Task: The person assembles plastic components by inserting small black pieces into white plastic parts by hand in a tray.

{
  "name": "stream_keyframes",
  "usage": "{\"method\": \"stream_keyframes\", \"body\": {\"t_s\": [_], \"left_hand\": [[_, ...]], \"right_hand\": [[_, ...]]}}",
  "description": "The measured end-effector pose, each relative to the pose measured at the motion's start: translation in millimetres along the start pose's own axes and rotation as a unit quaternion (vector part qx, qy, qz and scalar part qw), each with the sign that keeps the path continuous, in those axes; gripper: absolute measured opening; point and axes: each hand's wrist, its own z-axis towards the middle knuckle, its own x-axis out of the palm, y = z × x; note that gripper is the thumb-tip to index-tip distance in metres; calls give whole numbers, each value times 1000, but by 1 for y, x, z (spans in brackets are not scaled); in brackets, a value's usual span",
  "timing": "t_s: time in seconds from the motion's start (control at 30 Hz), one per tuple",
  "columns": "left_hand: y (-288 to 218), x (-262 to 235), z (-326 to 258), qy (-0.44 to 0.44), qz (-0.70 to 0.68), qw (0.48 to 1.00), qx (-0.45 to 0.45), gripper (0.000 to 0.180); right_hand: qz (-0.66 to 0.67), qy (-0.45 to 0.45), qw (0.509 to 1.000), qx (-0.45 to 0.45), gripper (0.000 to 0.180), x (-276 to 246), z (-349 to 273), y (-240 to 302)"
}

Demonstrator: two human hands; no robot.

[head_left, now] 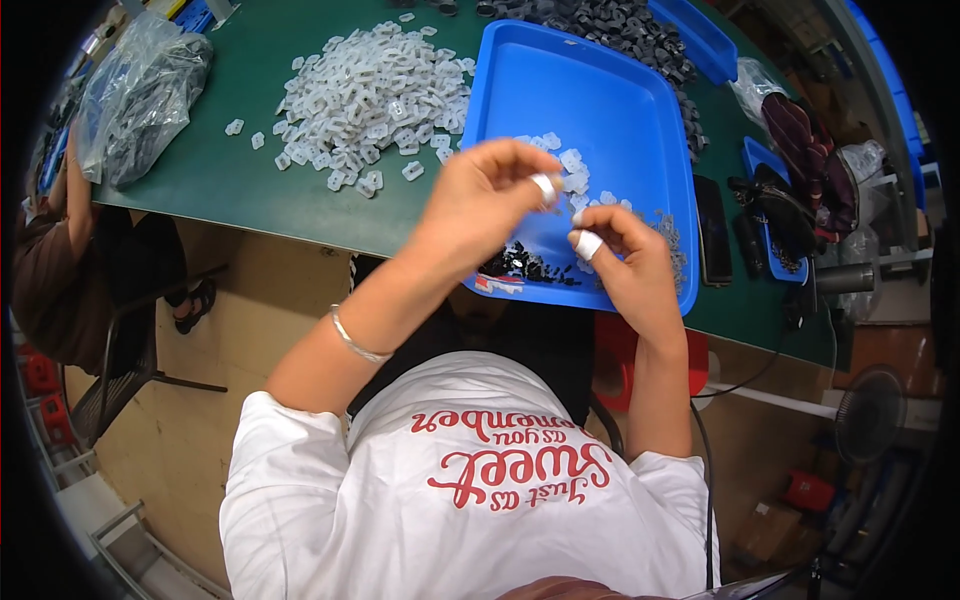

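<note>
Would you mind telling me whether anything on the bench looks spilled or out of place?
A few white plastic clips lie apart from the main white pile on the green table. The blue tray overhangs the table's near edge beneath both hands. Nothing looks damaged.

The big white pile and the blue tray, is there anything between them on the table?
In the head view, a few loose white clips lie on the green table between the white pile and blue tray.

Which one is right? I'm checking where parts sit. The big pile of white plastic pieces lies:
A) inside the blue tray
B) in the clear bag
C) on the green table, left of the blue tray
C: the big white pile rests on the green table, left of the blue tray.
</note>
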Motion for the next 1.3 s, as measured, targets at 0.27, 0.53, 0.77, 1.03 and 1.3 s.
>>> {"method": "stream_keyframes", "body": {"t_s": [0.27,0.53,0.77,1.03,1.3], "left_hand": [[-54,-125,44,-242,490,777,311,19],[-30,-61,41,-40,523,794,307,24],[27,-14,63,106,576,755,295,22],[46,-9,63,43,582,744,327,13],[46,-6,61,61,609,690,387,11]], "right_hand": [[-358,198,900,-149,16,-2,7,5],[-362,202,899,-143,10,-7,11,6],[-239,150,956,-85,11,0,6,3],[-254,103,952,-139,13,6,-6,-2],[-269,101,948,-134,10,12,-5,-1]]}}
